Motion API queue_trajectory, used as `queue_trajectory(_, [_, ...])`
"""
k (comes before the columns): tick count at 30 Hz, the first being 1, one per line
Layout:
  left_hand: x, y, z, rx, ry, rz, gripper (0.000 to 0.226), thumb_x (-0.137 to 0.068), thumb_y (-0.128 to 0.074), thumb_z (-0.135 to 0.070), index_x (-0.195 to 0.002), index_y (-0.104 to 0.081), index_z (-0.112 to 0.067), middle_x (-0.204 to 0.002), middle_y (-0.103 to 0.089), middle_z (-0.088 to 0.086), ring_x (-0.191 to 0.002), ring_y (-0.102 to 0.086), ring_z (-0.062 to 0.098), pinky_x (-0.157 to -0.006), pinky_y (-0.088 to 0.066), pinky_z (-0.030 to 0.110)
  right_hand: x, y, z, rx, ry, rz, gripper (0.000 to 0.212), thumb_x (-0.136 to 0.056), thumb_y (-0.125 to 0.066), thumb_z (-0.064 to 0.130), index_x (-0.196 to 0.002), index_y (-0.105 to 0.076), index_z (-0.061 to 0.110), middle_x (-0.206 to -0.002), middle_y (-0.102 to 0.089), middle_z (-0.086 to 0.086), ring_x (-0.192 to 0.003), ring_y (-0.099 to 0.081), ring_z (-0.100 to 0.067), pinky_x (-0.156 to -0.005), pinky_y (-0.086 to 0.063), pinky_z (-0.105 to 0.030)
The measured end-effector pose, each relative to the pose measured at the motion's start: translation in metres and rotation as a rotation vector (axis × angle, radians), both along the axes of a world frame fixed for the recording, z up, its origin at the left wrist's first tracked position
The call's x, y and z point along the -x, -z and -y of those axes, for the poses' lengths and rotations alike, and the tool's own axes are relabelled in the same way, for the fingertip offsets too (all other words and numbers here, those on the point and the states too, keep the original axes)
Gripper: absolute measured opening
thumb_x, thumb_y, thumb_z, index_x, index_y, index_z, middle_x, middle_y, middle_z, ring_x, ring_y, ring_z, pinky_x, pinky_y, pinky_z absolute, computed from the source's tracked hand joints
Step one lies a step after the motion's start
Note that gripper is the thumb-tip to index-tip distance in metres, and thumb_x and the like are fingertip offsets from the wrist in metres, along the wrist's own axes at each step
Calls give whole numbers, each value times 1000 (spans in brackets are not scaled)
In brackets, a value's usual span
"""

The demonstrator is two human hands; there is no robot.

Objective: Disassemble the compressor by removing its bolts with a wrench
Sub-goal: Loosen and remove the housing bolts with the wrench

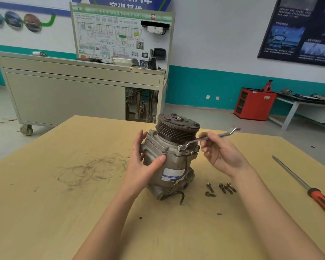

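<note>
A grey metal compressor (174, 162) with a black ribbed pulley on top stands upright on the wooden table (68, 203). My left hand (143, 158) holds its left side, fingers behind the body and thumb across the front. My right hand (217, 152) pinches the shaft of a silver ring wrench (204, 138), whose ring end sits on a bolt (180, 147) at the compressor's upper flange. Several loose bolts (220, 188) lie on the table to the right of the compressor.
A long screwdriver (306, 186) with a red and black handle lies at the table's right edge. Behind the table stands a wheeled training bench (79, 94) with a wiring board, and a red cabinet (254, 104) is at the back right.
</note>
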State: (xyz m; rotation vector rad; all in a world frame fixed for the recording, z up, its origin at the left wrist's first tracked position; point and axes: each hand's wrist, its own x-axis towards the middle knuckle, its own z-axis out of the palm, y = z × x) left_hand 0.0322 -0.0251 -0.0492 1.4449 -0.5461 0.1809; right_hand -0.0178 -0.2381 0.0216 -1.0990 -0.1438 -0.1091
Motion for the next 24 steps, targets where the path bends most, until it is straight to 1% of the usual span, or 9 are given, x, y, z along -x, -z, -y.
queue_trajectory(2, [0, 0, 0, 0, 1, -7, 89, -68, -72, -43, -142, -23, -48, -133, -32, -43, -116, -40, -26, -88, -37, -2, 9, -16, 3, 119, 144, 65, 37, -85, -48, 31, -77, -73, 6, -63, -67, -9, -53, -65, -15, -47, -52, -18])
queue_trajectory(6, [1, -1, 0, -9, -9, -10, 88, -69, -72, -41, -143, -24, -47, -132, -32, -43, -115, -40, -27, -88, -38, -2, 33, -51, -15, 657, 564, 344, 43, -86, -46, 46, -75, -67, 9, -52, -63, -6, -41, -60, -17, -40, -47, -19])
queue_trajectory(9, [1, -1, 1, -3, -13, -13, 88, -69, -72, -42, -143, -24, -45, -132, -32, -42, -115, -40, -26, -89, -38, -1, 40, -67, -47, 1215, 825, 592, 45, -95, -49, 38, -63, -64, 10, -40, -48, 7, -33, -48, -8, -42, -40, -16])
queue_trajectory(13, [0, 0, 1, -24, -27, -12, 87, -75, -78, -42, -144, -25, -45, -134, -33, -40, -120, -40, -22, -90, -38, 0, 37, -69, -91, 1881, 1019, 700, 34, -84, -70, 31, -61, -65, 7, -41, -40, -2, -35, -53, -23, -44, -31, -20])
queue_trajectory(16, [-3, 3, 1, -46, -48, -11, 86, -76, -77, -32, -146, -27, -39, -140, -37, -29, -119, -39, -23, -89, -38, -1, 35, -64, -119, 2068, 1075, 654, 36, -48, -93, 35, -54, -65, 14, -39, -53, 0, -32, -55, -21, -36, -32, -15])
queue_trajectory(18, [-3, 2, 2, -84, -85, -29, 82, -75, -80, -31, -143, -34, -34, -138, -44, -20, -117, -42, -21, -86, -39, -2, 32, -58, -135, 2140, 952, 663, 26, -62, -85, 28, -68, -67, 10, -53, -61, -2, -46, -64, -20, -39, -34, -19])
queue_trajectory(20, [-6, 0, 4, -181, -156, -8, 71, -73, -74, -40, -135, -45, -20, -121, -54, -9, -113, -53, -2, -74, -41, -3, 31, -47, -148, 2302, 849, 550, 10, -86, -59, 15, -89, -66, 7, -73, -67, -2, -66, -70, -21, -45, -34, -24])
queue_trajectory(22, [-9, 0, 5, -228, -199, 18, 58, -81, -71, -27, -130, -48, -3, -114, -58, 7, -110, -54, 22, -69, -45, 4, 33, -35, -153, 2314, 1021, 497, 12, -78, -57, 18, -76, -69, 17, -62, -65, 6, -53, -65, -11, -41, -34, -19])
queue_trajectory(24, [-11, -1, 6, -222, -194, 26, 55, -85, -68, -14, -132, -45, 1, -126, -56, 19, -114, -51, 28, -80, -47, 20, 32, -28, -154, 2249, 1003, 444, 14, -69, -66, 24, -56, -66, 18, -48, -58, 10, -41, -56, -5, -38, -33, -16])
